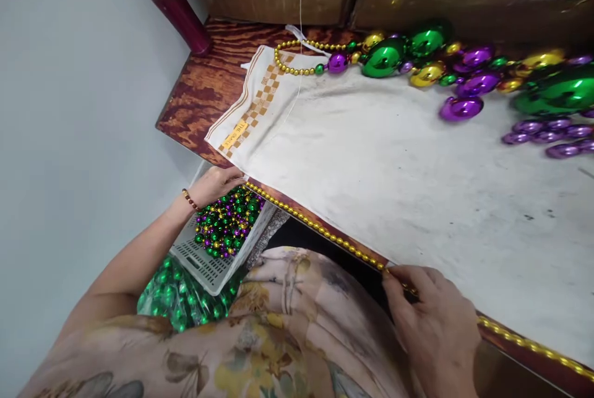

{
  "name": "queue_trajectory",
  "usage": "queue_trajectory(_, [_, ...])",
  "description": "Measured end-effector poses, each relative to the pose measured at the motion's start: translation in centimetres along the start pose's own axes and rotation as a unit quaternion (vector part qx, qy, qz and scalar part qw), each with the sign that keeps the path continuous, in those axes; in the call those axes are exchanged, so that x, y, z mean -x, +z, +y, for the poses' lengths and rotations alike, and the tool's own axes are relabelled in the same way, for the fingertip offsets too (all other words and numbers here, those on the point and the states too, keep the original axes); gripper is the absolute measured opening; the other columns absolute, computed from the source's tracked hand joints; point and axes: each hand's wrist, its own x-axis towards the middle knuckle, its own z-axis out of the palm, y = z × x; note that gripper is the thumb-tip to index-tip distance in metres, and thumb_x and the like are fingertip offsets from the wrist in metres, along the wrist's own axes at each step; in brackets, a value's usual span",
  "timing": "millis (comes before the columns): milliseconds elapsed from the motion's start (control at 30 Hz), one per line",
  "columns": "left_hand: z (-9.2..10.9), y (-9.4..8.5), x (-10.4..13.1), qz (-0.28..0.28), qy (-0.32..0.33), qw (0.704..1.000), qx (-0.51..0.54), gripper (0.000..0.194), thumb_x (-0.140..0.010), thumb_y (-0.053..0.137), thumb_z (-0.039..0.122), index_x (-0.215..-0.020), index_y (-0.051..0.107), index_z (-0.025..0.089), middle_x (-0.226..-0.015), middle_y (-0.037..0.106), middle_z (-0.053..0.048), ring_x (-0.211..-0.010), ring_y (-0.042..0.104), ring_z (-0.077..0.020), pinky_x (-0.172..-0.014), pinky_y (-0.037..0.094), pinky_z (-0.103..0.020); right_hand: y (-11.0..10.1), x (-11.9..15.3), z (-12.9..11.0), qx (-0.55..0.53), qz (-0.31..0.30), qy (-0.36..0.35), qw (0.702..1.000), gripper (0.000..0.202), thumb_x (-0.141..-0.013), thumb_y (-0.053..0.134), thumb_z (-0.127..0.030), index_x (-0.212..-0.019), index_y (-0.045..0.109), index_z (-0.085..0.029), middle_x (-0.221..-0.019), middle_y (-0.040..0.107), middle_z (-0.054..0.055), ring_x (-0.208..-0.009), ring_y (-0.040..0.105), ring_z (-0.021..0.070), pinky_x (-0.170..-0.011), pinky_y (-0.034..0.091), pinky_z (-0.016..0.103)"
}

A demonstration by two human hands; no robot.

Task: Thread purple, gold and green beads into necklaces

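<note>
bare white cloth [371, 163] mid-table, bead garland [385, 57] blocking far side

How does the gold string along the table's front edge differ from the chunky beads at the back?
The gold string is one colour, with small, even beads; the chunky beads mix green, purple and gold in many sizes. The string runs straight between left hand and right hand; the chunky beads lie untouched, looped at one end. Both look shiny.

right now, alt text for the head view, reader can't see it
Left hand and right hand hold a gold bead string along the table's edge. Bigger green, purple and gold beads lie on a white cloth; a bead crate sits below.
</note>
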Motion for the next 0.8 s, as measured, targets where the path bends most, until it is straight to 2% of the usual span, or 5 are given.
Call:
queue_trajectory(233, [0.1, 0.0, 0.1, -0.007, -0.016, 1.0, -0.014, 0.03, -0.098, 0.051, 0.04, -0.094, 0.07, 0.017, -0.073, 0.072, -0.004, -0.061, 0.064, -0.0128, -0.061, 0.043, -0.023, -0.1, -0.3, -0.4, 0.003, -0.017, 0.02, 1.0, 0.03, -0.091, 0.044, -0.038, -0.08, 0.066, -0.022, -0.079, 0.069, 0.011, -0.071, 0.062, 0.0314, -0.063, 0.039, 0.039])
queue_trajectory(400, [2.2, -2.4, -0.2, 0.003, -0.009, 0.995, -0.095, 0.035, -0.097, 0.047, 0.042, -0.094, 0.072, 0.018, -0.082, 0.075, -0.007, -0.07, 0.067, -0.016, -0.068, 0.046, -0.024, -1.9, -0.9, -0.4, -0.081, -0.086, 0.116, 0.986, 0.02, -0.087, 0.049, -0.037, -0.085, 0.064, -0.023, -0.076, 0.071, 0.006, -0.066, 0.062, 0.0253, -0.061, 0.039, 0.033])
queue_trajectory(467, [3.2, -3.5, -1.4, 0.029, -0.014, 0.987, -0.16, 0.038, -0.097, 0.044, 0.042, -0.094, 0.072, 0.016, -0.076, 0.074, -0.007, -0.067, 0.065, -0.0165, -0.065, 0.043, -0.024, -3.0, -1.4, -0.1, -0.159, -0.086, 0.155, 0.971, 0.017, -0.086, 0.051, -0.036, -0.088, 0.062, -0.023, -0.078, 0.072, 0.005, -0.066, 0.063, 0.0222, -0.062, 0.041, 0.031])
queue_trajectory(600, [5.0, -4.2, -5.1, 0.039, -0.034, 0.964, -0.262, 0.039, -0.099, 0.043, 0.042, -0.1, 0.071, 0.014, -0.074, 0.071, -0.006, -0.065, 0.061, -0.0176, -0.064, 0.039, -0.025, -4.3, -2.7, 1.2, -0.276, -0.039, 0.146, 0.949, 0.018, -0.085, 0.05, -0.03, -0.093, 0.064, -0.021, -0.084, 0.072, 0.005, -0.072, 0.064, 0.0195, -0.066, 0.044, 0.029])
queue_trajectory(800, [7.6, -3.8, -8.7, -0.009, 0.032, 0.95, -0.31, 0.034, -0.099, 0.048, 0.039, -0.113, 0.068, 0.015, -0.103, 0.071, -0.011, -0.094, 0.06, -0.023, -0.077, 0.042, -0.031, -3.8, -4.3, 3.1, -0.391, -0.023, 0.126, 0.911, 0.015, -0.08, 0.052, -0.031, -0.081, 0.061, -0.019, -0.067, 0.057, -0.001, -0.06, 0.051, 0.0137, -0.057, 0.038, 0.026])
